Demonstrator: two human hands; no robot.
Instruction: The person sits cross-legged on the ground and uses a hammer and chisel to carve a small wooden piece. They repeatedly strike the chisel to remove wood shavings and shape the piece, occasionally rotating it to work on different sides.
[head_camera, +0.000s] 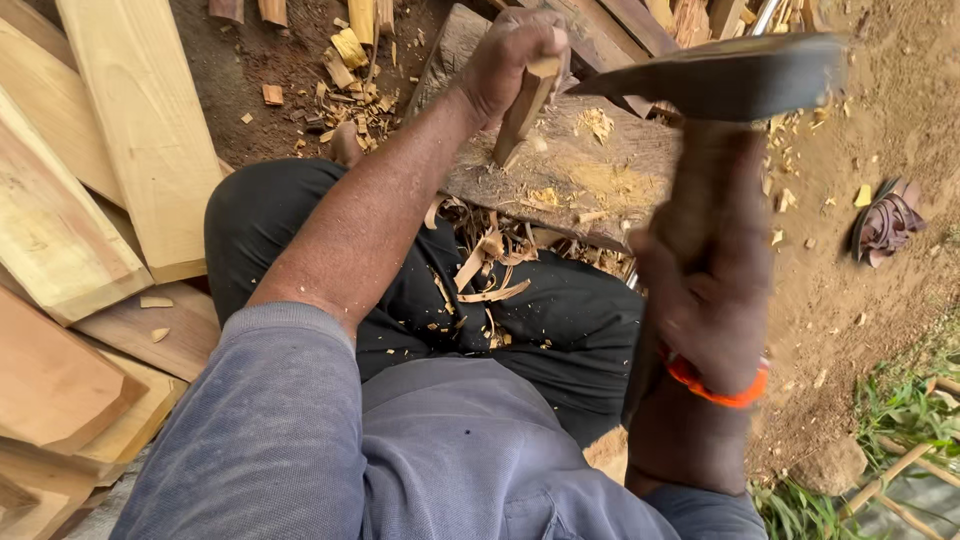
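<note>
Your left hand (510, 58) closes around a short wooden piece (524, 100), standing it tilted on the worn chopping block (560, 165) so its lower end is braced. Your right hand (705, 290) grips the handle of a dark-bladed adze (725, 75), raised above the block, blurred. Shavings (480, 275) lie on your lap. Pale planks (120, 150) lie stacked at left. No packages, labels or signs are visible.
</note>
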